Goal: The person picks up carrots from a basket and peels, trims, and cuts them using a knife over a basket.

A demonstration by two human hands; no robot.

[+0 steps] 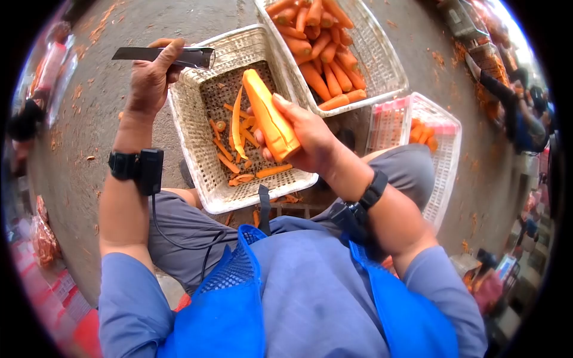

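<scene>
My left hand (150, 80) is closed around a flat peeling knife (197, 57), dark at its left end and shiny metal at its right end. It is raised over the left rim of a white plastic basket (194, 161). In my right hand (307, 134) is a thick orange carrot (268, 116) with flat cut faces, tilted up to the left above the same basket. A long strip of peel (237, 128) hangs beside the carrot. Several peels and carrot scraps (227, 164) lie on the basket's dark, perforated bottom. The knife and carrot are apart.
A second white basket (388, 65), full of whole carrots (325, 53), stands at the upper right. Another white crate (444, 161) with carrot pieces (422, 132) sits by my right knee. Peel bits litter the concrete floor (77, 155). Another person (522, 110) is at far right.
</scene>
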